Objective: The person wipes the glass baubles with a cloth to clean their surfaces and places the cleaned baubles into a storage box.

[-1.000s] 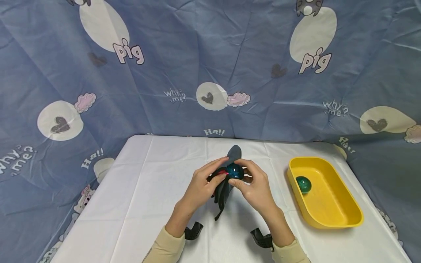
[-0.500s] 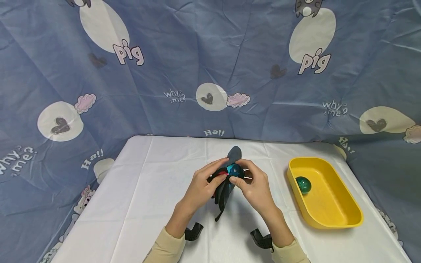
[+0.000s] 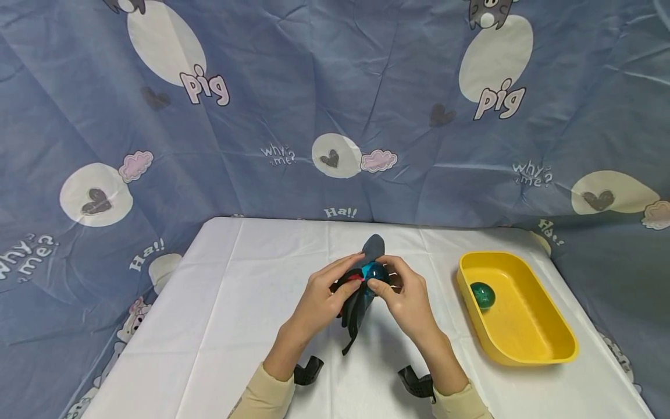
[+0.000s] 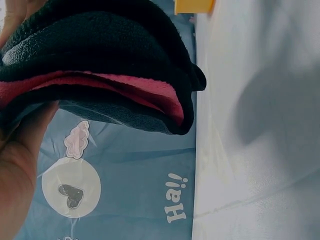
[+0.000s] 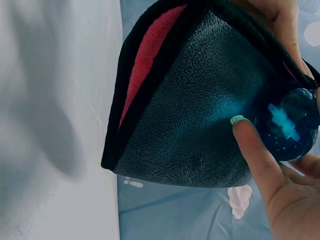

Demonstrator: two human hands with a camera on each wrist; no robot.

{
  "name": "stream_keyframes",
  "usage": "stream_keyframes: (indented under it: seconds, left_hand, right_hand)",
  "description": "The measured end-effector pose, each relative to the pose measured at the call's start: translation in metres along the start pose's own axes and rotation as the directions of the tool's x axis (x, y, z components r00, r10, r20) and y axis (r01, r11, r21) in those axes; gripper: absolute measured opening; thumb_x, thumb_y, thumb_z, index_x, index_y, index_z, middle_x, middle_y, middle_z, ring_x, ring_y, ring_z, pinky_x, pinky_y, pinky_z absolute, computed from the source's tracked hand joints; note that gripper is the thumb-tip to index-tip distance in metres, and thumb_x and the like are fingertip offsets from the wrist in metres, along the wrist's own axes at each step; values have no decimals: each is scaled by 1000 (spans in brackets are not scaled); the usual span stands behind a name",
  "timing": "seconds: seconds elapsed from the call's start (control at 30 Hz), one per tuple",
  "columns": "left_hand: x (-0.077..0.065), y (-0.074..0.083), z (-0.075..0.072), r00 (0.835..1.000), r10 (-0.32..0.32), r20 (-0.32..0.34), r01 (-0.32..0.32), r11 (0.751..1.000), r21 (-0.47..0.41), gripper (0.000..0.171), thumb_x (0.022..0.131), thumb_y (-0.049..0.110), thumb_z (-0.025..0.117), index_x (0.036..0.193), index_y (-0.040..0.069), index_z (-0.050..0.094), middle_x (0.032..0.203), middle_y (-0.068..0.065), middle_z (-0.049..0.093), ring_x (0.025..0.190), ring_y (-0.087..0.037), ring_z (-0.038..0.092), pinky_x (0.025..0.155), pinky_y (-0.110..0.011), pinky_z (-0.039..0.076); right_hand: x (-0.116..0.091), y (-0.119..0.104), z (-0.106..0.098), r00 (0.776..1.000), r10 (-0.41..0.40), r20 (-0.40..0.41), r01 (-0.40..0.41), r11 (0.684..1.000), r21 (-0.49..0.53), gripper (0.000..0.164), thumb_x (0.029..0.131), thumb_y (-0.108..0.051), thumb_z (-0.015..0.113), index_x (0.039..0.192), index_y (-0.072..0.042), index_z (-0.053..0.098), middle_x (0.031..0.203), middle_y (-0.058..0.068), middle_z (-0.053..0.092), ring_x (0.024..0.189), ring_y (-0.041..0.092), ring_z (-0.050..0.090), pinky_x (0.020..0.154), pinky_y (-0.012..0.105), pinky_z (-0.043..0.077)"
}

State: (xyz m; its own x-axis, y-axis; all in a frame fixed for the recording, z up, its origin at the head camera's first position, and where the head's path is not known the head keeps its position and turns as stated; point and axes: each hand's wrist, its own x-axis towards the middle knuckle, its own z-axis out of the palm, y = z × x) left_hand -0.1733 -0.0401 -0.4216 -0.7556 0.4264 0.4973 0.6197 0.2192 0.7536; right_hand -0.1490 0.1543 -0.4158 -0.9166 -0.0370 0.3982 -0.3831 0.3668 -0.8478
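Note:
Over the middle of the table, my left hand (image 3: 327,297) grips a folded grey towel (image 3: 374,248) with black edging and a pink-red inner side. In the left wrist view the towel (image 4: 100,40) hangs in layers, its pink fold showing. My right hand (image 3: 408,297) holds a clear blue ball (image 3: 378,271) between thumb and fingers against the towel. Seen from the right wrist, the ball (image 5: 290,127) has a glowing cyan piece inside and casts blue light on the cloth. The right thumb's tip lies close to the towel's grey face; the fingers are partly hidden behind the ball.
On the right stands a yellow tray (image 3: 528,343) with a green glittery ball (image 3: 483,295) at its left wall. A white cloth (image 3: 251,326) covers the table. A printed blue curtain (image 3: 419,169) hangs behind. Black wrist mounts (image 3: 309,370) stick out below the hands.
The ball has turned slightly in the right hand and now shows a bright cyan patch on its left side. The right thumb has shifted a little over it. The left hand stays nearly still.

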Motion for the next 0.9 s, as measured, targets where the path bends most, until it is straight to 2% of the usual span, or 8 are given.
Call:
stream_keyframes:
  seconds: [0.2,0.43,0.67,0.9]
  left_hand:
    - [0,-1,1,1000,6,2,-6,1000,-1,47,101,26,58,148,23,49,149,1,51,129,-16,58,92,-28,58]
    - [0,-3,2,1000,18,0,-18,1000,-5,47,101,27,58,147,23,49,149,0,51,130,-17,57,91,-27,58]
    - [0,-2,2,1000,21,0,-21,1000,0,47,101,28,58,147,22,50,149,-1,51,128,-17,59,89,-26,59]
    - [0,-2,3,1000,15,0,-15,1000,2,47,101,27,58,147,22,50,149,-1,51,128,-17,58,89,-26,59]
  right_hand:
    - [0,0,0,1000,6,11,-7,1000,26,33,92,-27,73,122,-17,63,101,6,70,83,14,70,69,26,60]
    - [0,-2,0,999,19,45,-23,995,95,32,94,-25,70,123,-12,61,96,12,69,75,31,73,67,35,62]
    - [1,-1,-1,997,41,60,-48,992,118,33,96,-27,67,124,-11,61,97,15,70,73,27,73,64,33,62]
    - [1,0,-1,997,47,59,-54,991,120,34,95,-28,68,124,-11,61,98,16,70,73,27,73,65,35,62]
